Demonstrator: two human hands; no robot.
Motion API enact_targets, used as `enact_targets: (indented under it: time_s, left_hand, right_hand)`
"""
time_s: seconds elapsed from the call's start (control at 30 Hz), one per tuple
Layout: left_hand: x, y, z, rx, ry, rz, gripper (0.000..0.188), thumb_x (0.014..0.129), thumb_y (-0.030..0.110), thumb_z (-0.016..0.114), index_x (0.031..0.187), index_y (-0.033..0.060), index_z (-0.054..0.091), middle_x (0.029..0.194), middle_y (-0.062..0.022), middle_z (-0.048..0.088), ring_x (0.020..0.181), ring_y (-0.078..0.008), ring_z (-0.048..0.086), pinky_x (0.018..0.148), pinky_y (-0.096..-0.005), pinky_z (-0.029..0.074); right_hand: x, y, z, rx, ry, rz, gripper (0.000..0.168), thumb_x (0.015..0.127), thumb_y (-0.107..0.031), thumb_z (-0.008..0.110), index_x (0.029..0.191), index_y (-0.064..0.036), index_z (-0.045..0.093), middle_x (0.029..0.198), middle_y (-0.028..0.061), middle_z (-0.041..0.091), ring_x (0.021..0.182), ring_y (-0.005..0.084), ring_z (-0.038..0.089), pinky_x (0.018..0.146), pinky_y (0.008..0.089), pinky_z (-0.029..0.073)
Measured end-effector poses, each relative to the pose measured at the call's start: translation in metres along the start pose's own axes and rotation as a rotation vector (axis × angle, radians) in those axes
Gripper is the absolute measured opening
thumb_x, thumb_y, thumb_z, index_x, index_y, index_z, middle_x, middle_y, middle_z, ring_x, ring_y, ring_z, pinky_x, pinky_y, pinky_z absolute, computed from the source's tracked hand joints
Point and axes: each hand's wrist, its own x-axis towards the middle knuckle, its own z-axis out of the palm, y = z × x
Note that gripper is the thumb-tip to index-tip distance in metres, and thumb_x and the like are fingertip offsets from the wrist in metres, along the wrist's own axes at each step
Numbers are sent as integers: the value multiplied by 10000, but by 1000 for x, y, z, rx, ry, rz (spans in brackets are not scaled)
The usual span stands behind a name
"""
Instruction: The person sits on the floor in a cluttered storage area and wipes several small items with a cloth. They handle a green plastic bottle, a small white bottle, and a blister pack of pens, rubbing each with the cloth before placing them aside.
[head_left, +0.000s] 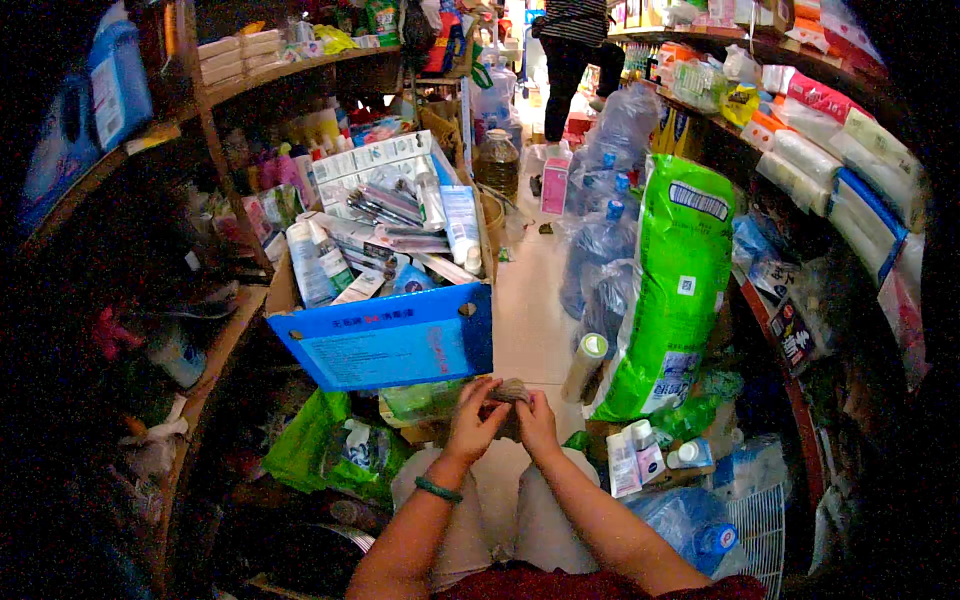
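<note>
Between my two hands, above my knees, is a small greyish-brown item (510, 391), too blurred to name. My left hand (475, 421), with a green bangle on its wrist, has thumb and fingers on the item's left side. The fingers of my right hand (536, 417) pinch its right side. Just beyond my left hand stands a blue cardboard box (390, 337), filled with tubes, bottles and packaged goods. A white tube with a blue label (461, 217) leans at its right side.
A large green package (682, 277) stands at the right beside bagged water bottles (592, 247). White bottles and cartons (634, 457) lie near my right forearm. Stocked shelves (217, 337) line both sides. A green plastic bag (307, 450) lies at the left. A person (570, 60) stands in the aisle ahead.
</note>
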Motion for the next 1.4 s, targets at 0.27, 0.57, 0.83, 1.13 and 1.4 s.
enact_targets:
  time_s: [0.27, 0.57, 0.83, 1.13, 1.4]
  left_hand:
    - [4, 97, -110, 235, 388, 183, 243, 762, 47, 588, 1004, 21, 584, 863, -96, 610, 735, -172, 577, 666, -279, 465]
    - [134, 113, -245, 266, 562, 65, 309, 794, 153, 579, 1067, 16, 536, 842, -52, 589, 732, -117, 547, 662, -221, 448]
    - [220, 46, -268, 813, 558, -186, 422, 686, 226, 651, 999, -26, 520, 946, -239, 586, 890, -375, 567, 760, -415, 458]
    - [228, 56, -258, 951, 549, -332, 423, 664, 223, 683, 940, -43, 506, 972, -261, 565, 923, -400, 545, 779, -442, 453]
    - [233, 45, -257, 890, 468, -161, 382, 670, 181, 645, 953, -41, 515, 923, -229, 589, 848, -370, 571, 745, -403, 463]
  right_hand:
    - [2, 18, -3, -26, 14, -95, 238, 818, -177, 522, 1001, -29, 483, 849, 168, 588, 794, 291, 575, 708, 375, 443]
    - [6, 13, -12, -15, -10, -33, 183, 837, -166, 498, 951, -26, 472, 766, 59, 533, 691, 122, 487, 624, 266, 400]
    - [21, 47, -8, -18, 38, -96, 228, 814, -221, 519, 947, -48, 451, 747, 162, 555, 706, 324, 553, 622, 396, 430]
    - [10, 8, -20, -77, 49, -63, 235, 817, -209, 514, 971, -39, 458, 787, 169, 570, 735, 333, 560, 645, 399, 435]
    - [19, 30, -16, -47, 90, -117, 197, 818, -186, 520, 933, -29, 490, 743, 90, 553, 682, 171, 520, 629, 315, 419]
